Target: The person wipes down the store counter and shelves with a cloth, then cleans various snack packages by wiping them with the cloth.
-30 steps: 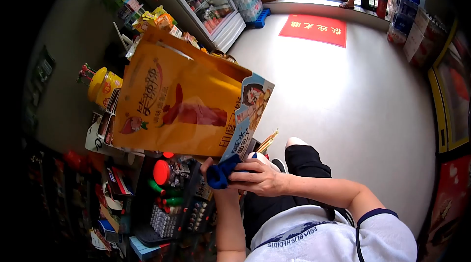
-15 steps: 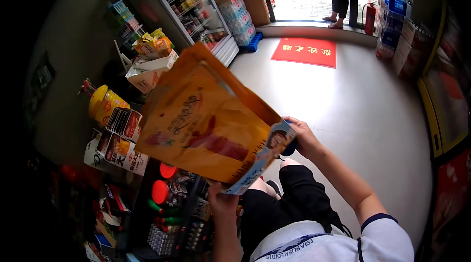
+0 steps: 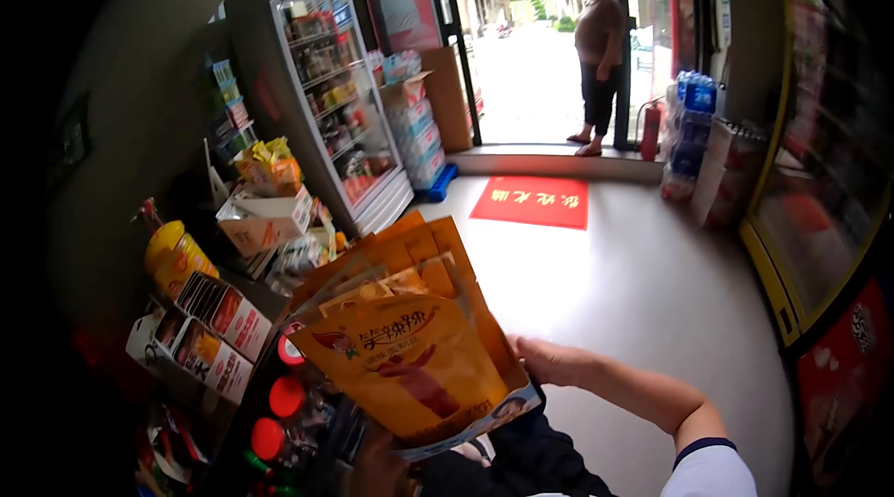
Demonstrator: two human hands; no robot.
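Observation:
In front of me I hold a cardboard display box [image 3: 512, 408] with a pale blue, cartoon-printed front edge. Several orange snack packets [image 3: 410, 367] stand in it, fanned toward the back. My right hand [image 3: 551, 362] is closed on the box's right end, its fingers partly hidden behind the box. At the lower left corner, my left hand [image 3: 377, 464] is dim and blurred, gripping the box from below. Beside it on the left are jars with red lids [image 3: 287, 394].
On the left counter stand white snack boxes [image 3: 209, 339], a yellow tub [image 3: 177, 255] and an open carton [image 3: 265, 217]. Beyond are a glass-door fridge [image 3: 335, 96], stacked bottle packs [image 3: 414, 124] and a red mat [image 3: 531, 202]. A person [image 3: 599, 50] stands in the doorway.
My view has tilted up, showing more of the doorway and the person. The box has dropped lower and turned more upright, so the several packets inside now show. Both hands keep their hold.

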